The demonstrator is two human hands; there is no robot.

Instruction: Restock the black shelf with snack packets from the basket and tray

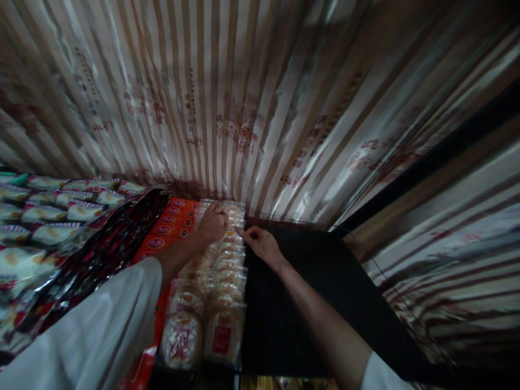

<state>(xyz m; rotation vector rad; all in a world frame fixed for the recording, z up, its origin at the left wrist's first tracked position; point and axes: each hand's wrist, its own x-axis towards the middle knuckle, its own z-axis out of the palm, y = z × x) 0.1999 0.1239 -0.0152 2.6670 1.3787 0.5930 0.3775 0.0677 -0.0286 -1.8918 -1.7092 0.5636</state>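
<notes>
Two rows of round flat cakes in clear wrappers (221,338) run away from me, overlapping one another. Over the back of these rows, my left hand (213,222) is closed, with its fingers curled down. What lies under those fingers is hidden. At the right edge of the right-hand row, my right hand (262,244) is closed in a pinch, fingertips at the edge of a wrapped cake (233,232). Dim light and blur hide the exact grip.
A bare black shelf surface (292,319) lies right of the rows. On the left are orange-red packets (162,230), dark glossy packets (117,233) and several pale packets (57,211). A striped plastic sheet (227,108) hangs behind; a dark bar (430,157) slants at right.
</notes>
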